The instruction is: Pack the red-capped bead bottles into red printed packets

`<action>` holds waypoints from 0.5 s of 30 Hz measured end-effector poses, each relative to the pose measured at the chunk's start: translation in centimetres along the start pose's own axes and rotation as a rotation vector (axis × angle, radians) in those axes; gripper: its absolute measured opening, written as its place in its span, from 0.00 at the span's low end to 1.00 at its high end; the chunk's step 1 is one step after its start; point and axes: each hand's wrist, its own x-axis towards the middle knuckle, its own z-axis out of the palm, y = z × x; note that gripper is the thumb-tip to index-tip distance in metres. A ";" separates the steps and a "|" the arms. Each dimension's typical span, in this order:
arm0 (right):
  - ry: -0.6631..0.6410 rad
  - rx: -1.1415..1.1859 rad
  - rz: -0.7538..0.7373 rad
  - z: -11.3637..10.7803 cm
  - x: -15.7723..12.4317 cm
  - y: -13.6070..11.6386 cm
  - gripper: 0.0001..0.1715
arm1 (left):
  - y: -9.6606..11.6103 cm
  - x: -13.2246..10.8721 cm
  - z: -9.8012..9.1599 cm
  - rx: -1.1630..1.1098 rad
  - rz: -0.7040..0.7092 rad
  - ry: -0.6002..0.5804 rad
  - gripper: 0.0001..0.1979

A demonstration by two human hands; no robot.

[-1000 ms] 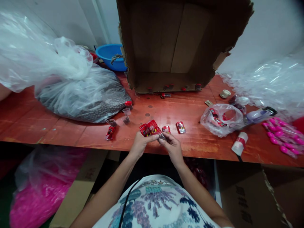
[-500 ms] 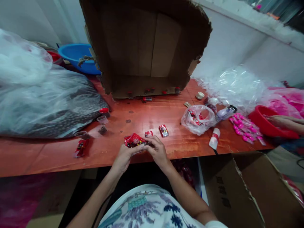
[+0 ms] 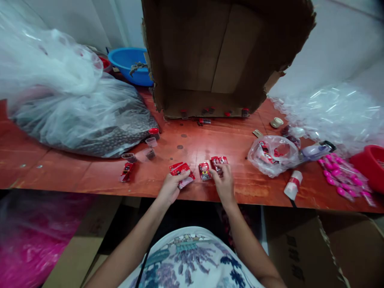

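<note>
My left hand (image 3: 171, 185) grips a few flat red packets (image 3: 180, 169) with printed faces, thumb on top, just above the table's front edge. My right hand (image 3: 224, 185) is a short way to the right, its fingers closed over a small red packet (image 3: 219, 161) at the tabletop. Another red packet with a yellow and black print (image 3: 205, 171) lies by my right thumb. To the left, a red bundle (image 3: 127, 172) rests below several small clear cups (image 3: 151, 141), some with dark contents and one with a red lid.
A torn cardboard box (image 3: 210, 102) stands open at the back, small red-capped jars on its lower flap. Left is a big clear bag of dark beads (image 3: 90, 132); a blue basin (image 3: 129, 60) is behind. Right are a bag of red packets (image 3: 273, 168), a white roll (image 3: 293, 185) and pink pieces (image 3: 345, 176).
My hands were together over the red packets; now they are apart, the left keeping several packets and the right over by the packets on the table. The view has swung left.
</note>
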 end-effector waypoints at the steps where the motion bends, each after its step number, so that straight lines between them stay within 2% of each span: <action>1: -0.093 0.054 -0.027 0.7 -0.3 -0.9 0.12 | -0.1 0.1 0.0 -0.008 0.019 0.001 0.12; 4: -0.331 0.216 -0.070 3.0 -1.0 -3.3 0.09 | -0.1 0.4 -0.1 -0.039 0.091 0.012 0.11; 6: -0.379 0.232 -0.102 4.1 -0.8 -4.0 0.12 | 0.3 0.5 -0.3 -0.054 0.128 0.037 0.11; 9: -0.445 0.134 -0.220 5.3 0.4 -4.2 0.16 | 1.2 0.8 -1.1 -0.063 0.177 0.079 0.13; 12: -0.609 -0.004 -0.394 6.1 3.5 -3.9 0.18 | 1.6 1.7 -2.3 -0.077 0.227 0.115 0.16; 14: -0.608 -0.179 -0.462 6.6 7.1 -3.4 0.16 | 1.3 2.5 -3.3 -0.083 0.279 0.145 0.15; 15: -0.547 -0.281 -0.469 6.8 9.3 -3.1 0.16 | 1.0 3.0 -3.8 -0.071 0.297 0.158 0.15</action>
